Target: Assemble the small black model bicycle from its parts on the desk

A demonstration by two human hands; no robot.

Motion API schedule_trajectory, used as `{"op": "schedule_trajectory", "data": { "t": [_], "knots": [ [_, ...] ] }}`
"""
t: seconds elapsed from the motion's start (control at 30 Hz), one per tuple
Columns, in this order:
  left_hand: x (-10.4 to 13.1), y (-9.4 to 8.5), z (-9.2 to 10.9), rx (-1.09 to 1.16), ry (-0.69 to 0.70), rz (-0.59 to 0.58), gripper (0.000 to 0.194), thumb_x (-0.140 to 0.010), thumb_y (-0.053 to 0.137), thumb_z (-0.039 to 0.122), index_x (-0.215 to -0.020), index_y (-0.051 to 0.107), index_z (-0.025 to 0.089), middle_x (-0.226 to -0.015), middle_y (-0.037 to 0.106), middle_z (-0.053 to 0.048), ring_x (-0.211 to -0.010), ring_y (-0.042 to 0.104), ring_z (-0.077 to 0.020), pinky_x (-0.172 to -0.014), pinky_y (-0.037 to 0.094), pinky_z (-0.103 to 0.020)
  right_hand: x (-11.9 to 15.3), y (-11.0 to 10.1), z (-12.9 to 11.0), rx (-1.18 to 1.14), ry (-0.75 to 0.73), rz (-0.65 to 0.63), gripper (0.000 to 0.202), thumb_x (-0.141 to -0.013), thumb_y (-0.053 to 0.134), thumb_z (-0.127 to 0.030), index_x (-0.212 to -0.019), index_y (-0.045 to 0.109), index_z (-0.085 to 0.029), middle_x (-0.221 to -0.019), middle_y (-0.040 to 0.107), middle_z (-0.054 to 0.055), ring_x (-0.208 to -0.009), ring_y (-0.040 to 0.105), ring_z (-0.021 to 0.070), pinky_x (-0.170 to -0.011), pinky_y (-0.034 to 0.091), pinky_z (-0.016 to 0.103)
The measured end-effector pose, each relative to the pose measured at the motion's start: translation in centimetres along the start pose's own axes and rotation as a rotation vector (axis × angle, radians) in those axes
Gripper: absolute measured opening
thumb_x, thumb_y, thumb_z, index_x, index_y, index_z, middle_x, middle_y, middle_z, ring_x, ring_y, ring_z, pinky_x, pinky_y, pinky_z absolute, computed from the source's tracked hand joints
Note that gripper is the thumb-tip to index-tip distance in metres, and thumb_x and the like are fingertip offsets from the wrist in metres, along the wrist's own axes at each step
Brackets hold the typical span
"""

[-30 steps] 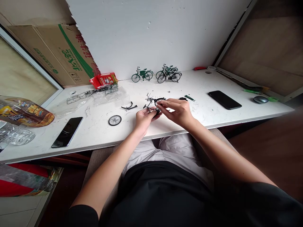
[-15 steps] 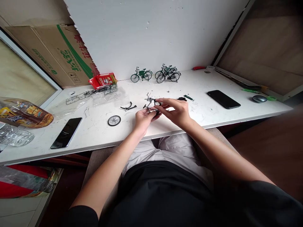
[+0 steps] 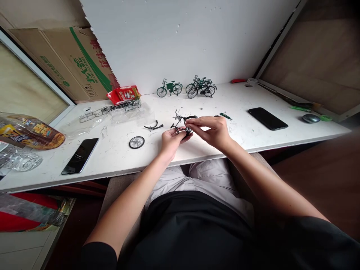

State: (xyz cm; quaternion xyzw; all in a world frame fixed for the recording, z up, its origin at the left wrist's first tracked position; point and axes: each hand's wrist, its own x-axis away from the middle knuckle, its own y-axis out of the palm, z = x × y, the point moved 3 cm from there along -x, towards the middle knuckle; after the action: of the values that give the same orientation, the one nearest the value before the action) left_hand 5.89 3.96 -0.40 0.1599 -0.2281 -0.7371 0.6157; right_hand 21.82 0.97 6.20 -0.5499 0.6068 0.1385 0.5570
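White table (image 3: 239,138) stood against a white board wall (image 3: 180,45), pitted, ragged along its left edge. Yellowish framed panel (image 3: 25,86) was at left, brown framed panel (image 3: 315,56) at right. Light was soft; under-table area was dark.

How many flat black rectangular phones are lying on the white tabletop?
2. One flat black rectangular phone lies left of the bare left hand; the other phone lies right of the bare right hand. No others show.
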Motion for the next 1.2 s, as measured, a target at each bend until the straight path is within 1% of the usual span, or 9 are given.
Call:
{"op": "schedule_trajectory", "data": {
  "t": [0.2, 0.43, 0.67, 0.77, 0.87, 0.93, 1.0, 1.1, 1.2],
  "knots": [
    [-0.1, -0.1, 0.0, -0.006, -0.007, 0.008, 0.031, -0.063, 0.096, 0.022, -0.086, 0.077, 0.010, -0.083, 0.078, -0.005, -0.081, 0.078, -0.0189, -0.104, 0.062, -0.048, -0.1, -0.2, -0.4, -0.014, 0.052, -0.004, 0.012, -0.098, 0.078, -0.028, -0.101, 0.088, -0.020, -0.094, 0.087, 0.005, -0.077, 0.083, 0.0210, -0.074, 0.069, 0.032],
    [-0.3, -0.3, -0.3, -0.005, -0.001, 0.000, 0.032, -0.066, 0.095, 0.022, -0.088, 0.075, 0.010, -0.083, 0.078, -0.005, -0.080, 0.078, -0.0190, -0.106, 0.061, -0.050, 0.0, -0.5, 0.1, -0.049, 0.098, 0.010, 0.015, -0.095, 0.082, -0.032, -0.091, 0.085, -0.019, -0.083, 0.085, 0.004, -0.068, 0.081, 0.0186, -0.067, 0.070, 0.030],
    [-0.6, -0.6, -0.5, -0.001, 0.015, 0.008, 0.032, -0.067, 0.094, 0.022, -0.089, 0.074, 0.011, -0.084, 0.079, -0.007, -0.085, 0.079, -0.0205, -0.105, 0.061, -0.051, 0.2, -0.4, 0.2, -0.050, 0.138, 0.056, 0.028, -0.093, 0.085, -0.042, -0.079, 0.077, -0.018, -0.078, 0.083, 0.005, -0.066, 0.080, 0.0193, -0.060, 0.068, 0.029],
    [-0.5, -0.6, -0.4, -0.010, 0.021, 0.013, 0.032, -0.069, 0.094, 0.022, -0.091, 0.074, 0.011, -0.084, 0.080, -0.007, -0.084, 0.079, -0.0203, -0.104, 0.062, -0.050, 0.1, -0.2, -0.2, -0.032, 0.107, 0.017, 0.024, -0.096, 0.081, -0.040, -0.086, 0.080, -0.018, -0.080, 0.083, 0.005, -0.067, 0.079, 0.0178, -0.064, 0.068, 0.029],
    [-0.3, -0.4, -0.2, -0.005, 0.033, 0.011, 0.035, -0.072, 0.094, 0.021, -0.097, 0.073, 0.011, -0.086, 0.081, -0.008, -0.083, 0.079, -0.0196, -0.104, 0.062, -0.049, 0.0, -0.2, -0.6, -0.011, 0.031, 0.011, 0.018, -0.100, 0.077, -0.036, -0.102, 0.083, -0.019, -0.093, 0.085, 0.006, -0.073, 0.079, 0.0169, -0.068, 0.067, 0.029],
    [-0.2, -0.3, -0.1, 0.004, 0.048, 0.020, 0.037, -0.073, 0.094, 0.021, -0.101, 0.072, 0.011, -0.086, 0.081, -0.008, -0.082, 0.079, -0.0194, -0.104, 0.062, -0.049, 0.0, -0.3, -0.5, 0.021, -0.002, 0.019, 0.018, -0.102, 0.075, -0.035, -0.106, 0.084, -0.020, -0.095, 0.085, 0.007, -0.074, 0.079, 0.0169, -0.067, 0.064, 0.030],
    [-0.2, -0.3, 0.0, 0.015, 0.069, 0.043, 0.039, -0.074, 0.094, 0.020, -0.105, 0.072, 0.010, -0.086, 0.081, -0.008, -0.083, 0.080, -0.0198, -0.106, 0.061, -0.048, 0.1, -0.4, -0.3, 0.057, -0.030, 0.000, 0.016, -0.104, 0.072, -0.032, -0.106, 0.084, -0.021, -0.093, 0.084, 0.006, -0.074, 0.078, 0.0169, -0.066, 0.062, 0.030],
    [-0.4, -0.5, 0.0, 0.036, 0.117, 0.072, 0.044, -0.076, 0.094, 0.020, -0.112, 0.070, 0.011, -0.094, 0.083, -0.010, -0.093, 0.082, -0.0221, -0.109, 0.060, -0.048, 0.0, -0.7, 0.2, 0.083, -0.095, -0.064, 0.018, -0.107, 0.067, -0.025, -0.112, 0.083, -0.021, -0.095, 0.084, 0.007, -0.078, 0.077, 0.0171, -0.068, 0.060, 0.030],
    [-0.5, -0.7, 0.1, 0.039, 0.171, 0.083, 0.048, -0.077, 0.093, 0.020, -0.118, 0.069, 0.013, -0.106, 0.084, -0.013, -0.104, 0.082, -0.0247, -0.112, 0.059, -0.046, 0.0, -1.1, 0.5, 0.128, -0.145, -0.134, 0.021, -0.108, 0.064, -0.023, -0.117, 0.082, -0.019, -0.095, 0.082, 0.009, -0.078, 0.075, 0.0177, -0.066, 0.057, 0.030]
  ]
}}
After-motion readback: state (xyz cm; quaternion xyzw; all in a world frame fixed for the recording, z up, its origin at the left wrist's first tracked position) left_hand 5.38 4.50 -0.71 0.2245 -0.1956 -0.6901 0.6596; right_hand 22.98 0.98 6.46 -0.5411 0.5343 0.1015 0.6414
